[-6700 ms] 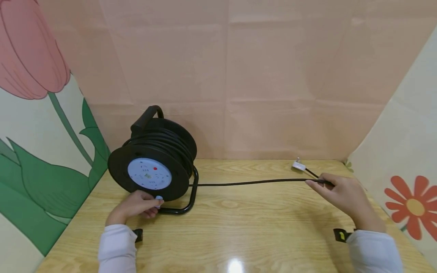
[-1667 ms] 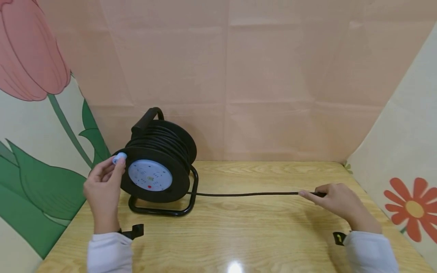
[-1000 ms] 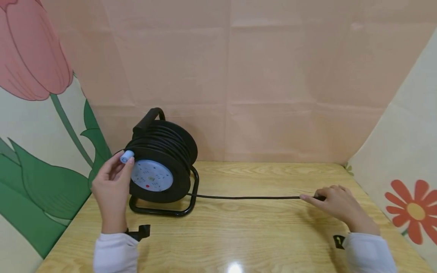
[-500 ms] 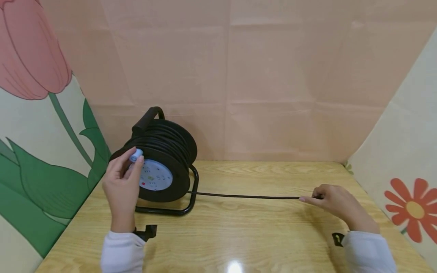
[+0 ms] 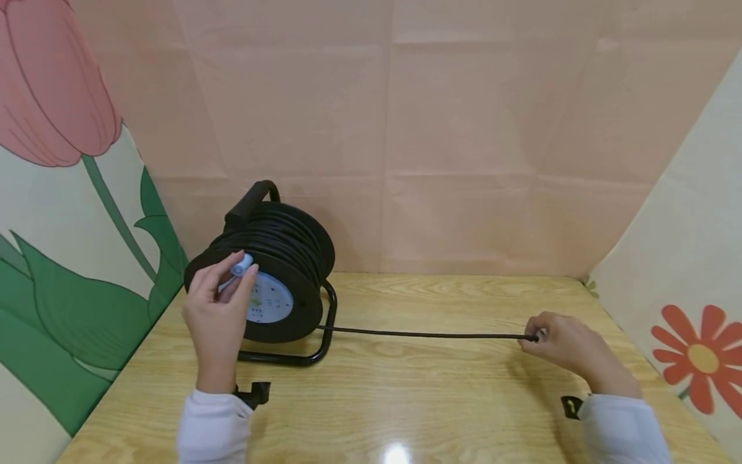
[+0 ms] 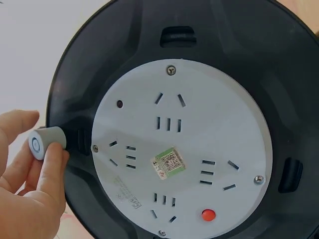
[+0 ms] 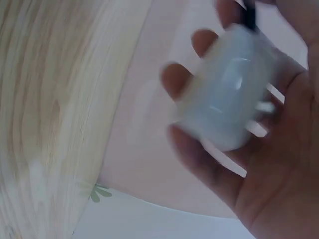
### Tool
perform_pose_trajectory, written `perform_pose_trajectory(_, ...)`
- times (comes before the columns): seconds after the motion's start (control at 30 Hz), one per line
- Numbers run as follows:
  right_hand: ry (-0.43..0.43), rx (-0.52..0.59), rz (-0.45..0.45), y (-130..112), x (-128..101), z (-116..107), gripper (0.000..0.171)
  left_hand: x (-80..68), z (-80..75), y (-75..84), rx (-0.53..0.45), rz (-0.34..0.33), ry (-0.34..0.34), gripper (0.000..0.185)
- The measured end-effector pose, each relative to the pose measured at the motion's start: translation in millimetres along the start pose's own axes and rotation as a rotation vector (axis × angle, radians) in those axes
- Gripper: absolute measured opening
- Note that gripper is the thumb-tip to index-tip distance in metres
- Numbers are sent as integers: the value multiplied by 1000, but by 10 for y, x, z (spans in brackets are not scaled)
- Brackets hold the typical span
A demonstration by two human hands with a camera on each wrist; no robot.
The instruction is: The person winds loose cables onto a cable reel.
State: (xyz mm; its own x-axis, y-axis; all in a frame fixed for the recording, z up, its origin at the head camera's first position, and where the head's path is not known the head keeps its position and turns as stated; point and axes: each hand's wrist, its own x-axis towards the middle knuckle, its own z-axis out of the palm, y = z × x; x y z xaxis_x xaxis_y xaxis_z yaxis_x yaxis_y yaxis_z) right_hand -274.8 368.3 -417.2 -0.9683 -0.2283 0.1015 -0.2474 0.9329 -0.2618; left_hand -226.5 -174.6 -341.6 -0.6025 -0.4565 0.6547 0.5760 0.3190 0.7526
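Head view overlooks the table (image 5: 406,386); wrist views sit close at each hand.

I see wooden table (image 5: 406,399), pink paper backdrop (image 5: 464,129), tulip-print panel (image 5: 52,193) at left, red-flower panel (image 5: 695,309) at right.

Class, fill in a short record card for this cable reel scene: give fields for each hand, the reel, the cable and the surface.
left hand: pinches the pale blue crank knob on the reel's rim
right hand: holds the white plug at the cable's end, fingers curled round it
cable reel: black, upright in its black frame, carry handle on top, pale socket plate facing the person
cable: black, runs straight from reel to right hand
table: light wood
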Motion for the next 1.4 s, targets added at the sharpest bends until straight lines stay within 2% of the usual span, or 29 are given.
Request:
perform_pose_trajectory(0.2,52,32,-88,-16,29,7,20,-28,44,1,-1,3,-10,29)
perform_pose_trajectory(0.47,85,83,-182,-114,55,92,18,-66,101,17,10,48,-65,25)
perform_pose_trajectory(0.7,212,82,-375,-184,88,188,25,-105,144,41,27,70,-126,20)
perform_pose_trajectory(0.8,215,94,-414,-227,107,210,25,-119,164,41,28,77,-143,17)
perform_pose_trajectory(1.13,102,149,-330,-359,110,245,25,-148,221,13,57,118,-191,11)
perform_pose_trajectory(1.3,33,170,-318,-429,124,274,25,-160,234,-14,72,108,-241,11)
perform_pose_trajectory(1.4,19,181,-329,-472,138,288,24,-169,232,-27,106,75,-285,12)
